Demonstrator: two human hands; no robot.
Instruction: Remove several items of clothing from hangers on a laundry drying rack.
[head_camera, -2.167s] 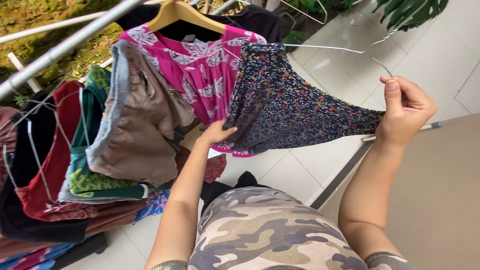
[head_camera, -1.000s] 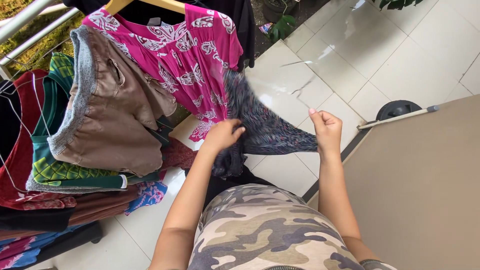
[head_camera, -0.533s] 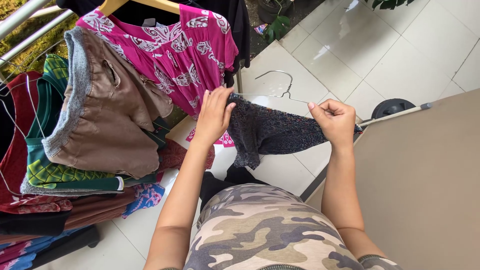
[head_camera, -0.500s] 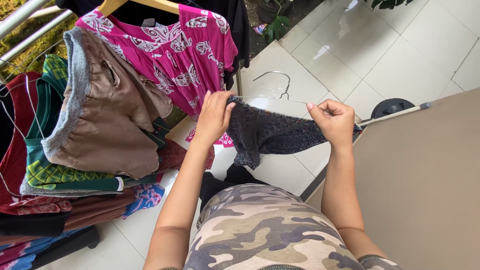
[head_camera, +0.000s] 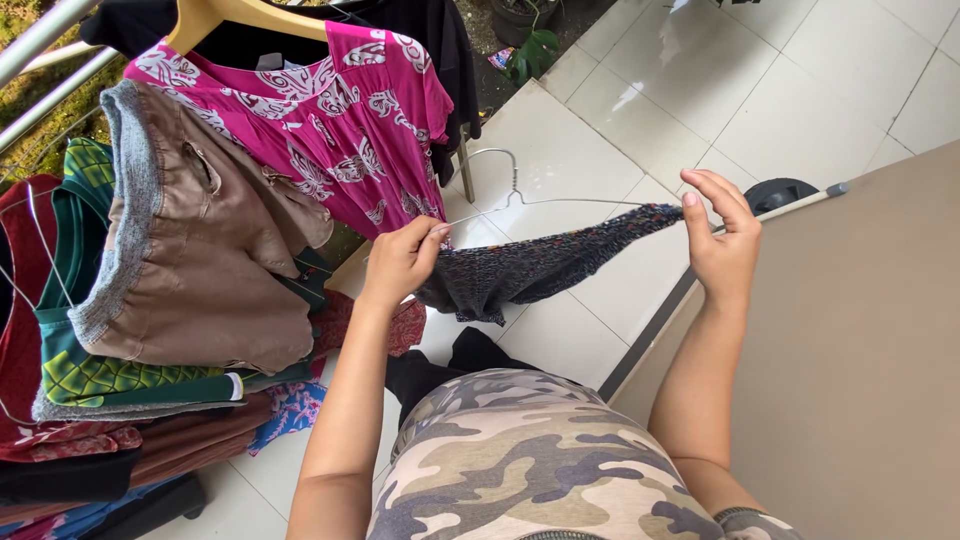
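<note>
- Spreading wider than half a second ago: left hand (head_camera: 400, 262) and right hand (head_camera: 722, 240) now well apart, pulling the dark floral-print garment (head_camera: 530, 268) out long where it was bunched between them; view also tilted slightly, with the rack sitting lower and further left in frame.
- Pinching one end of the dark cloth shut between left thumb and fingers, just below the pink patterned blouse (head_camera: 320, 120).
- Gripping the other end, and apparently the end of the thin wire hanger (head_camera: 520, 196), in the right hand, fingers half raised.
- Hanging in mid-air over the pale tiled floor (head_camera: 620, 110), the garment sagging under the hanger's wire.
- Judging the step: fitting the garment onto the hanger, seemingly not yet seated.
- Calling next, probably, for drawing the cloth square along the wire, then lifting the hook toward the metal rail (head_camera: 45, 40).
- Hard to make out: whether the wire is running inside the cloth or only above it; the garment's kind too.
- Cut off: rail ends, wooden hanger (head_camera: 230, 14) top, the brown shorts (head_camera: 210, 260) and the piled clothes at left.
</note>
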